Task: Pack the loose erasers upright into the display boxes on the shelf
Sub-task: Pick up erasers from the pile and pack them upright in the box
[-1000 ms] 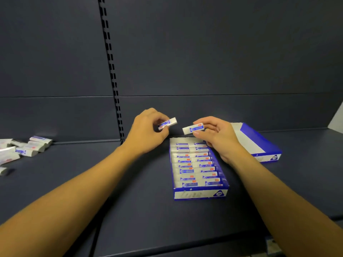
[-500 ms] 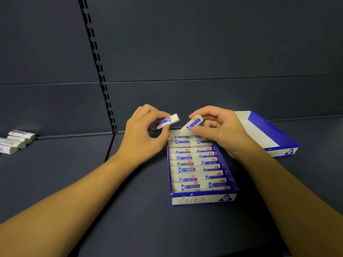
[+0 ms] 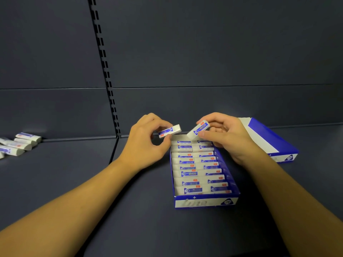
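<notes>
Left hand pinches eraser; right hand pinches tilted eraser.

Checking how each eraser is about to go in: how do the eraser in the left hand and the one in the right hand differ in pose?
The left hand's eraser lies nearly level, beside the display box's far-left corner. The right hand's eraser tilts steeply, its lower end dipping toward the box's back row. Both are white with blue labels, each pinched by fingers.

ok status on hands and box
Left hand and right hand each pinch an eraser over the display box. Box nearly full. Nothing blocking.
</notes>
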`<state>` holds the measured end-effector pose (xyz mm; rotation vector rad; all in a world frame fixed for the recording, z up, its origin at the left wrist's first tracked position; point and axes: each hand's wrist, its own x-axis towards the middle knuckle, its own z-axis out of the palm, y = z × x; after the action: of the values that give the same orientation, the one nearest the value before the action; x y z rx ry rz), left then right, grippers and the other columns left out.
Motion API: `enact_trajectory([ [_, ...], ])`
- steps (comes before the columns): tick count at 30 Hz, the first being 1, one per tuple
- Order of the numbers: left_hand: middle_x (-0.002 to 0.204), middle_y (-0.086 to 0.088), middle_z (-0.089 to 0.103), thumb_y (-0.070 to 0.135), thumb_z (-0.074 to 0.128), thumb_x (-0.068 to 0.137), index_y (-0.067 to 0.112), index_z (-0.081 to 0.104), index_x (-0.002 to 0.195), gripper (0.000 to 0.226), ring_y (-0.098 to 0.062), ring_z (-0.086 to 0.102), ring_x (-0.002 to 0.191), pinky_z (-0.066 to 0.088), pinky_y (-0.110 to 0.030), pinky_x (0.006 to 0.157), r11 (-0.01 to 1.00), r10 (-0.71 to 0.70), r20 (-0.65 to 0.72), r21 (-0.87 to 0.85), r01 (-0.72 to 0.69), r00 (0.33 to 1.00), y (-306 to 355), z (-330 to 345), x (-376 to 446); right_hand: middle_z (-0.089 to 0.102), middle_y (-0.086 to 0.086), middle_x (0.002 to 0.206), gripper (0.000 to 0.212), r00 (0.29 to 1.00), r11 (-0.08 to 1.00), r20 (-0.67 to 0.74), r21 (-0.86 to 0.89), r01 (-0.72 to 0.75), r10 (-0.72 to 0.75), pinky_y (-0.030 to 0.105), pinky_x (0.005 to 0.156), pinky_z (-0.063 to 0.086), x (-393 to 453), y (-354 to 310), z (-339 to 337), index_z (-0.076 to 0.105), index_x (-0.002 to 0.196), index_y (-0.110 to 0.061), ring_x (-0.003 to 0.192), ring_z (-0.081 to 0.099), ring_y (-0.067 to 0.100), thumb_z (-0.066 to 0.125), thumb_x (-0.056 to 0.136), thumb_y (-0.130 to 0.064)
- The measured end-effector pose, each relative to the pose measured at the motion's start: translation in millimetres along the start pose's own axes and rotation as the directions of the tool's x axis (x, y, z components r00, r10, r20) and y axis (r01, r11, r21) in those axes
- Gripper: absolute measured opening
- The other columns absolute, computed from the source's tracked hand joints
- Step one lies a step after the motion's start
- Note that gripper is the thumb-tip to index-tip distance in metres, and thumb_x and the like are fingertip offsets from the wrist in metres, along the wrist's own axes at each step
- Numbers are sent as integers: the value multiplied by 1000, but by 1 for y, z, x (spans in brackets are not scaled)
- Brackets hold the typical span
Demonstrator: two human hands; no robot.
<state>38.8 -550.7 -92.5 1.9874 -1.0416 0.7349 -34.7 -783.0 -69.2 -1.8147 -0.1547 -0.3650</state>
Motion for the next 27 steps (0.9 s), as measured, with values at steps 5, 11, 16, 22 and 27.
enact_trajectory([
  [5, 93, 7, 62, 10, 72, 84, 18, 73, 102, 19, -13, 56, 87, 40, -13, 71, 1000, -3, -4, 3, 3, 1000, 0, 0, -1, 76, 7, 94, 19, 999, 999, 1, -3, 38, -38, 40, 77, 57, 0, 1, 2, 70, 103, -11, 90, 71, 38, 76, 85, -12],
  [11, 93, 9, 61, 10, 72, 84, 19, 73, 102, 19, -14, 57, 87, 45, -21, 71, 1000, 13, -4, 10, -13, 1000, 0, 1, 0, 75, 8, 88, 24, 999, 999, 4, -27, 32, -32, 27, 64, 52, -2, -2, 2, 66, 101, -7, 72, 70, 19, 78, 83, -15],
  [16, 92, 8, 61, 10, 72, 84, 18, 73, 101, 19, -15, 57, 86, 46, -23, 70, 1000, 25, -12, 13, -25, 1000, -1, 1, 0, 75, 7, 85, 23, 997, 996, 41, -65, 66, -63, 25, 62, 52, -4, -6, 4, 68, 104, -13, 70, 67, 19, 78, 83, -15],
  [22, 92, 7, 61, 11, 72, 84, 18, 73, 101, 18, -15, 57, 86, 46, -23, 69, 1000, 21, -23, 10, -21, 1000, -2, 1, 0, 75, 8, 81, 25, 998, 988, 57, -156, 7, 2, 40, 74, 58, -4, -9, 5, 65, 91, -6, 78, 74, 26, 82, 77, -19],
  [27, 92, 8, 61, 12, 72, 84, 18, 73, 101, 18, -14, 56, 85, 45, -22, 69, 1000, 13, -19, 18, -13, 1000, -3, 1, 0, 75, 8, 81, 14, 997, 979, 70, -204, 27, -13, 50, 78, 58, -7, -11, 8, 71, 88, -12, 79, 72, 32, 82, 79, -18],
])
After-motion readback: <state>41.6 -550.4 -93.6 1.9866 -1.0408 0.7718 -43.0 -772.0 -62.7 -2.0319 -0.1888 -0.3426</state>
